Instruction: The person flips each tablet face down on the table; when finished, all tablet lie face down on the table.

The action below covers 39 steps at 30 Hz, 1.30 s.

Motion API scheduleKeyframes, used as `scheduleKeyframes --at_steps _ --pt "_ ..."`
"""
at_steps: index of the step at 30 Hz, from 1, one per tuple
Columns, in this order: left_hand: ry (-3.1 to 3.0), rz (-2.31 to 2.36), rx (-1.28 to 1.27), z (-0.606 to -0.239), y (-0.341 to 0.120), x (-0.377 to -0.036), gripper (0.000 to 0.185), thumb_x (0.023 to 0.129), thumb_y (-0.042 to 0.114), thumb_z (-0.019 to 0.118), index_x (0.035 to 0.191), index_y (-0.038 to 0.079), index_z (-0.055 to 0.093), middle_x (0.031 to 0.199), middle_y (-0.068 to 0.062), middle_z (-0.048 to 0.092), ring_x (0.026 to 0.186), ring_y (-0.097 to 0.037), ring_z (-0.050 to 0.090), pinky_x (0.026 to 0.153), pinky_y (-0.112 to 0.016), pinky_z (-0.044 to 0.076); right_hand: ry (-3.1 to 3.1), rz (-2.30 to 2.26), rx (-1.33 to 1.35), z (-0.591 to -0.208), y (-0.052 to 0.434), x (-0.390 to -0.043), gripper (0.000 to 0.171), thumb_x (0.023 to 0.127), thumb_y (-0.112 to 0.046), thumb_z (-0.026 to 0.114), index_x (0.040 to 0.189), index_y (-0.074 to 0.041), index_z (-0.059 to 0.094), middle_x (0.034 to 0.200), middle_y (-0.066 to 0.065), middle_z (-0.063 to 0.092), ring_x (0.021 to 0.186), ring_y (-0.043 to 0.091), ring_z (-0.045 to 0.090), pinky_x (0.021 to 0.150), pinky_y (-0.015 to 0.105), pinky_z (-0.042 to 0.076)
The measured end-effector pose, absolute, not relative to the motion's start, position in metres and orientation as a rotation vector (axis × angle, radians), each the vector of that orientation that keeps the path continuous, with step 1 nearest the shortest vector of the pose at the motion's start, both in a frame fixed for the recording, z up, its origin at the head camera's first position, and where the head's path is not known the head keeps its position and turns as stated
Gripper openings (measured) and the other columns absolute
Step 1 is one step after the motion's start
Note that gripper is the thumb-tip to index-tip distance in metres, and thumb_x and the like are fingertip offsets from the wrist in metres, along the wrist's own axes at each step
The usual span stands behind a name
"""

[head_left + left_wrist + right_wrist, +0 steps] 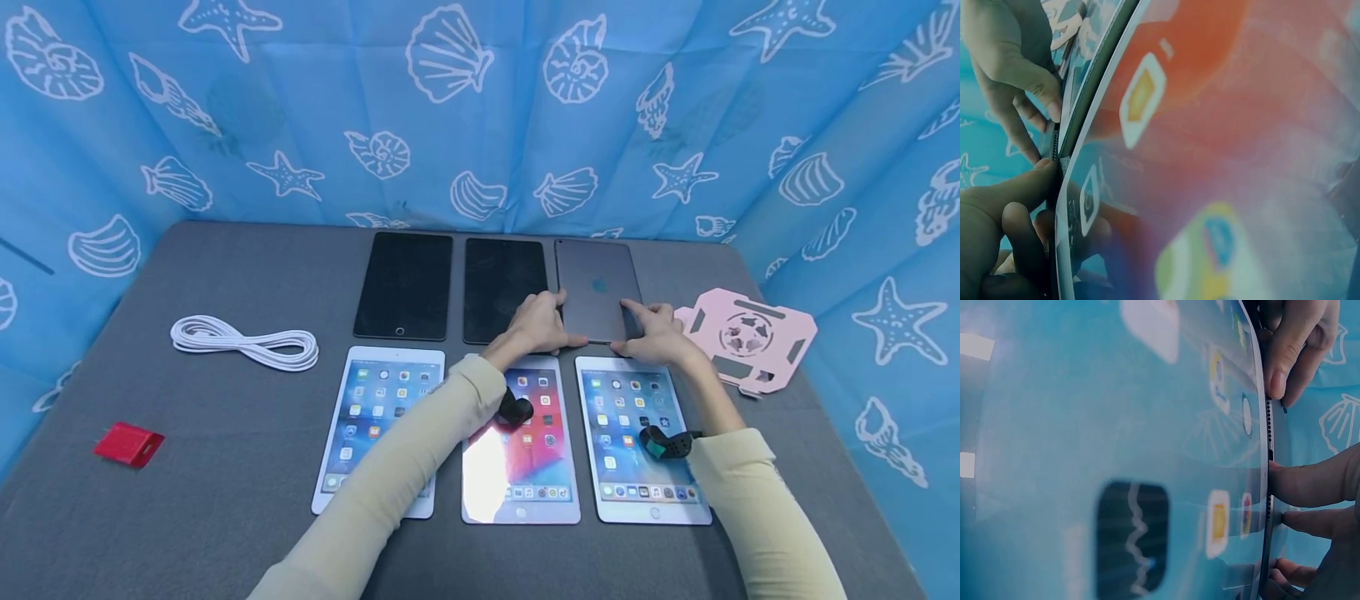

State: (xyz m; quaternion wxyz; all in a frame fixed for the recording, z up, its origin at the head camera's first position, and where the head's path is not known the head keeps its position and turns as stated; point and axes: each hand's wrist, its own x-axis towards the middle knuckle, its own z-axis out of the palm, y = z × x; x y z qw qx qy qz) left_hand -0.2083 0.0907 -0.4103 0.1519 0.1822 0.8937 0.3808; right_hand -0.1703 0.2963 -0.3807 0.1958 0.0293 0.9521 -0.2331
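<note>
At the back row's right end lies the grey tablet [597,289], face down, long axis running away from the person. Left hand [536,325] and right hand [654,333] pinch its near corners, equally close.

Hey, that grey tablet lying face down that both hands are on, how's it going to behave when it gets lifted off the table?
The grey tablet looks like a thin rigid slab, so it should lift flat without flexing. Its smooth back may be slippery, so the left hand and right hand pinching its near edge seems sensible. Its hidden screen is probably fragile if dropped.
</note>
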Motion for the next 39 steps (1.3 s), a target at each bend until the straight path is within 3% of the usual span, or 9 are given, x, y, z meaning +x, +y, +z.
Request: scheduleKeyframes --at_steps 5,7,10,12,14,18,22,31,39 --pt "2.619 1.043 0.527 -0.411 0.092 -0.208 0.088 0.085 0.043 0.083 0.154 0.007 0.044 0.054 0.003 0.063 0.042 -0.005 0.057 0.088 -0.026 0.058 2.659 -0.648 0.104 -0.380 0.293 -0.169 0.086 0.097 -0.022 0.062 0.163 -0.001 0.011 0.157 0.044 0.001 0.140 0.066 0.008 0.107 0.082 0.019" --pt "2.618 1.036 0.548 -0.410 0.091 -0.207 0.085 0.084 0.042 0.084 0.152 0.008 0.046 0.063 -0.001 0.070 0.043 -0.006 0.057 0.080 -0.023 0.057 2.647 -0.652 0.113 -0.380 0.292 -0.168 0.085 0.098 -0.021 0.060 0.163 -0.001 0.008 0.158 0.043 0.000 0.141 0.066 0.006 0.107 0.083 0.018" --pt "2.636 0.980 0.618 -0.408 0.090 -0.206 0.079 0.083 0.044 0.084 0.149 0.013 0.052 0.107 -0.003 0.080 0.049 -0.008 0.052 0.061 -0.019 0.047 2.642 -0.662 0.125 -0.380 0.290 -0.167 0.085 0.098 -0.019 0.058 0.163 -0.001 0.007 0.159 0.042 -0.002 0.141 0.066 0.004 0.108 0.083 0.016" --pt "2.645 0.952 0.658 -0.407 0.089 -0.205 0.076 0.082 0.045 0.085 0.146 0.017 0.054 0.136 -0.003 0.068 0.054 -0.010 0.044 0.052 -0.020 0.034 2.636 -0.667 0.135 -0.380 0.289 -0.166 0.085 0.098 -0.019 0.057 0.163 -0.002 0.006 0.159 0.041 -0.003 0.142 0.066 0.002 0.108 0.083 0.015" --pt "2.657 0.939 0.672 -0.408 0.089 -0.205 0.074 0.081 0.045 0.086 0.144 0.019 0.056 0.149 0.000 0.058 0.055 -0.011 0.037 0.049 -0.022 0.027 2.639 -0.666 0.142 -0.381 0.288 -0.166 0.085 0.098 -0.018 0.058 0.163 -0.002 0.006 0.160 0.041 -0.003 0.142 0.065 0.003 0.108 0.083 0.015" --pt "2.620 1.004 0.624 -0.411 0.090 -0.205 0.078 0.082 0.042 0.086 0.148 0.016 0.054 0.103 -0.006 0.079 0.046 -0.007 0.041 0.047 -0.020 0.031 2.641 -0.675 0.157 -0.382 0.288 -0.165 0.085 0.097 -0.018 0.058 0.163 -0.002 0.007 0.160 0.041 -0.002 0.142 0.064 0.005 0.109 0.082 0.016" --pt "2.575 1.071 0.598 -0.412 0.090 -0.206 0.085 0.083 0.038 0.086 0.153 0.010 0.047 0.056 -0.001 0.063 0.043 -0.004 0.051 0.049 -0.019 0.039 2.658 -0.680 0.166 -0.383 0.286 -0.164 0.084 0.097 -0.017 0.059 0.163 -0.002 0.010 0.160 0.041 -0.001 0.142 0.064 0.006 0.108 0.083 0.017" --pt "2.466 1.232 0.699 -0.408 0.076 -0.204 0.076 0.085 0.030 0.085 0.149 0.007 0.049 0.069 -0.003 0.072 0.054 -0.007 0.064 0.066 -0.017 0.051 2.791 -0.741 0.119 -0.379 0.276 -0.158 0.071 0.094 -0.015 0.063 0.158 -0.004 0.033 0.161 0.039 0.009 0.142 0.065 0.012 0.105 0.082 0.024" --pt "2.529 1.212 0.808 -0.398 0.045 -0.209 0.078 0.084 0.032 0.085 0.148 0.007 0.049 0.084 -0.005 0.065 0.072 -0.014 0.058 0.085 -0.028 0.051 2.839 -0.906 0.012 -0.368 0.261 -0.160 0.073 0.096 -0.024 0.070 0.158 -0.007 0.034 0.159 0.036 0.021 0.140 0.059 0.020 0.104 0.077 0.029"
